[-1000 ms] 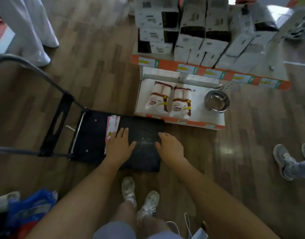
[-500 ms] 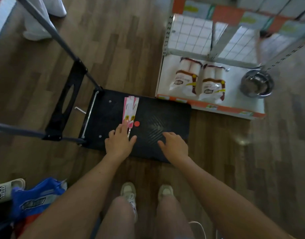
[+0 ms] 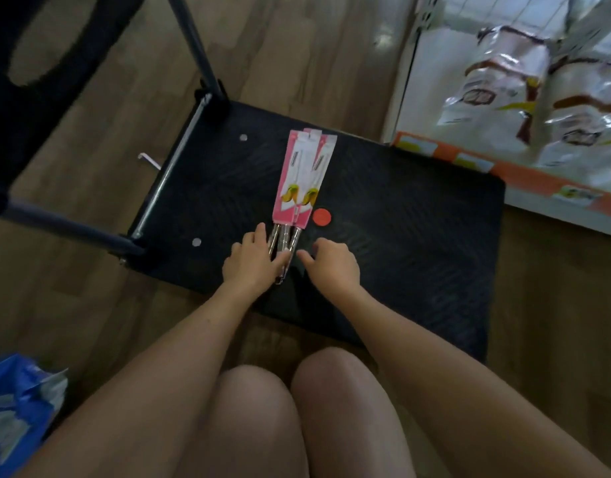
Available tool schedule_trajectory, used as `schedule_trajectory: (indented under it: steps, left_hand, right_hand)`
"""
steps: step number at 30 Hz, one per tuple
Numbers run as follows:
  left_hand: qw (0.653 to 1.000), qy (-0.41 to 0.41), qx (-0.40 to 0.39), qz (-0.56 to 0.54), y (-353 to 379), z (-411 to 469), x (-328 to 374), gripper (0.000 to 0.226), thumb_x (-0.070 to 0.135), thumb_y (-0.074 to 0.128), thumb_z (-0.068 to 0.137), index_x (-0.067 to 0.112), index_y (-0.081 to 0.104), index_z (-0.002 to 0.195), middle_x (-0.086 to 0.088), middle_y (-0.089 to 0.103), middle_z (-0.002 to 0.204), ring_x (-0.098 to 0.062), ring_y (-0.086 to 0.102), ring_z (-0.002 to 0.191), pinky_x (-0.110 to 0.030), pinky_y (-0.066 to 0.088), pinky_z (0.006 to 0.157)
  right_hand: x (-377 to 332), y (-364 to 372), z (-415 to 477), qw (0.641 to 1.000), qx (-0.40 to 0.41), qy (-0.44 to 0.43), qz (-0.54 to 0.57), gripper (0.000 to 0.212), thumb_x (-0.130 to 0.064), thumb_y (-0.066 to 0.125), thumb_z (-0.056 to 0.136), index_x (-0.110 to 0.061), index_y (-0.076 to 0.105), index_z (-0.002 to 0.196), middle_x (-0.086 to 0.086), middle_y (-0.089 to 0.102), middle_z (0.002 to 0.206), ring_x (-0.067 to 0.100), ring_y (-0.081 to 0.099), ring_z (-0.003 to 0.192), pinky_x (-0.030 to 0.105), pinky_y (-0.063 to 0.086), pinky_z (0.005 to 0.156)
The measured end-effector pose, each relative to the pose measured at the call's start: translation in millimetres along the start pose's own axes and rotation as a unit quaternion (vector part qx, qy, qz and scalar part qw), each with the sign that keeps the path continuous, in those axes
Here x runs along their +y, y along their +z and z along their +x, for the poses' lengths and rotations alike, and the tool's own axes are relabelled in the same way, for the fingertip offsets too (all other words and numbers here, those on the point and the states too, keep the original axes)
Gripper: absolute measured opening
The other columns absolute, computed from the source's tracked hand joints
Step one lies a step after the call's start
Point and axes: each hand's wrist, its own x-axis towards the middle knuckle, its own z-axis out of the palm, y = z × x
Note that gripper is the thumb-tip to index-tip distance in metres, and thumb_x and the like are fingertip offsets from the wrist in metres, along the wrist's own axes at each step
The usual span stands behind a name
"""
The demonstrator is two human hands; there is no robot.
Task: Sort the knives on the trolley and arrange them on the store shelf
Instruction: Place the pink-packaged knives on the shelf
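A few packaged knives [image 3: 302, 174] in pink and white card sleeves lie side by side on the black trolley platform [image 3: 400, 243], their metal handles pointing toward me. My left hand [image 3: 252, 262] is on those handles, with the thumb laid across them and the fingers along their left side. Just right of the handles, my right hand [image 3: 331, 263] hovers over the platform with loosely curled fingers and holds nothing. The white bottom store shelf [image 3: 425, 108] stands at the upper right, touching the trolley's far corner.
A round red sticker [image 3: 321, 216] lies on the platform beside the knives. Two food bags [image 3: 525, 98] lie on the shelf. The trolley's handle frame [image 3: 193, 43] rises at the left. A blue bag [image 3: 17, 408] sits on the wooden floor at lower left. My knees fill the bottom.
The camera has dropped closer to the trolley. My right hand moved left toward the knife handles. My left hand stayed at the handles and its thumb now lies across them.
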Motion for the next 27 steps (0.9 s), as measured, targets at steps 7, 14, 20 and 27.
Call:
schedule_trajectory:
  steps: [7,14,20,27]
  left_hand:
    - [0.999,0.021,0.033,0.022,27.8,31.3,-5.2,0.076,0.058,0.047,0.085,0.013,0.025,0.142,-0.010,0.034,0.140,-0.030,0.037,0.124,-0.041,0.043,0.090]
    - [0.998,0.023,0.054,-0.005,33.6,37.6,-1.5,0.050,0.048,0.050,0.089,0.009,0.047,0.120,-0.011,0.045,0.122,-0.027,0.052,0.104,-0.037,0.048,0.077]
    - [0.998,0.027,0.060,-0.023,32.7,37.9,0.0,0.035,0.034,0.046,0.095,0.003,0.057,0.104,-0.013,0.051,0.108,-0.028,0.054,0.092,-0.037,0.045,0.073]
    - [0.993,0.018,0.069,-0.090,34.3,36.3,-2.0,0.031,0.035,0.055,0.090,0.006,0.057,0.078,-0.013,0.058,0.088,-0.024,0.056,0.073,-0.031,0.041,0.059]
  right_hand:
    - [5.8,32.0,42.8,0.997,0.041,0.033,0.057,0.035,-0.040,0.050,0.093,-0.007,0.058,0.102,0.010,0.064,0.101,0.026,0.061,0.094,0.036,0.048,0.075]
    - [-1.9,36.7,54.5,0.998,0.036,0.039,0.022,0.045,-0.041,0.050,0.092,-0.006,0.045,0.120,0.013,0.055,0.121,0.032,0.055,0.111,0.041,0.046,0.084]
    - [-12.1,35.7,64.6,0.996,0.016,0.053,0.064,0.037,-0.034,0.058,0.087,-0.005,0.051,0.109,0.011,0.060,0.111,0.029,0.059,0.105,0.034,0.045,0.076]
    - [-10.2,34.5,66.6,0.988,0.019,0.071,0.139,0.021,-0.023,0.063,0.084,-0.010,0.053,0.072,0.011,0.065,0.098,0.027,0.063,0.094,0.029,0.046,0.068]
